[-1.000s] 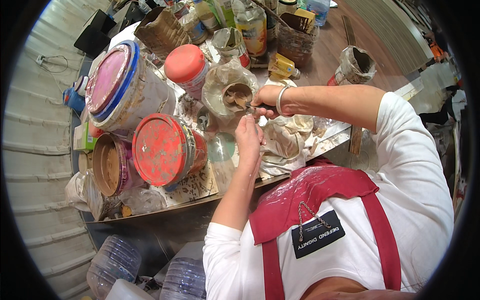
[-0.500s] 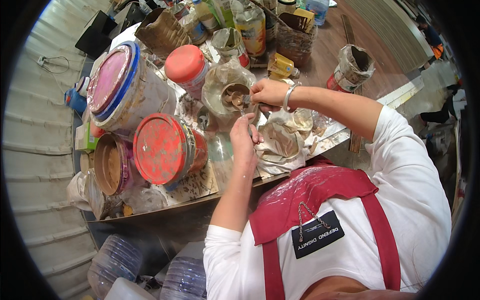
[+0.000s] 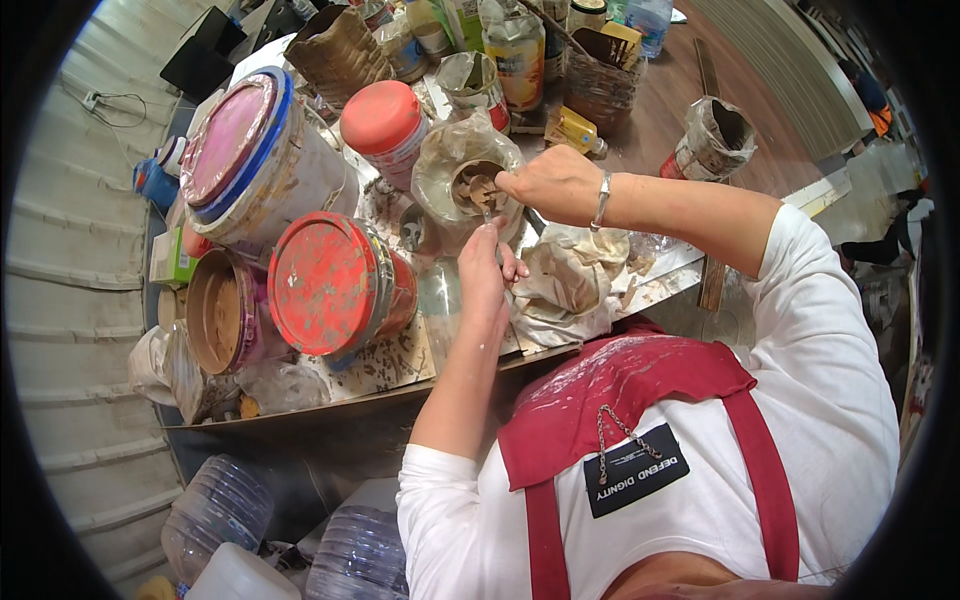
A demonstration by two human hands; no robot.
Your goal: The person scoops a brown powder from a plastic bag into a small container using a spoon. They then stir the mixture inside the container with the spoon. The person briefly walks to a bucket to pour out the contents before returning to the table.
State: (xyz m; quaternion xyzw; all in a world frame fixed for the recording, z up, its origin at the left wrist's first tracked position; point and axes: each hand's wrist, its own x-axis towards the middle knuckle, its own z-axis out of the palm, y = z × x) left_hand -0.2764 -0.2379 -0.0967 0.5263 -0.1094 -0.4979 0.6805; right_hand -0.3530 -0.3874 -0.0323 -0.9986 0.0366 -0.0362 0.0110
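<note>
1. Opening toward the camera: one plastic-lined tub (image 3: 438, 178), brown paste (image 3: 474, 190) within; round mouth, no long axis readable.
2. Position of tub: ahead of the left hand (image 3: 487, 272), leftward of the right hand (image 3: 556, 187). Right is nearer the mouth, its fingertips at the right edge; left has its fingertips just short of the near edge.
3. Right hand: back uppermost, fingers curled inward; what they hold, if anything, is hidden.
4. Left hand: half open, fingers loosely bent; cannot tell whether the fingertips pinch anything.
5. Adjacent: red-lidded bucket (image 3: 322, 284), left; red-lidded jar (image 3: 381, 117), beyond, left; crumpled cloth (image 3: 566, 277), right of left hand.
</note>
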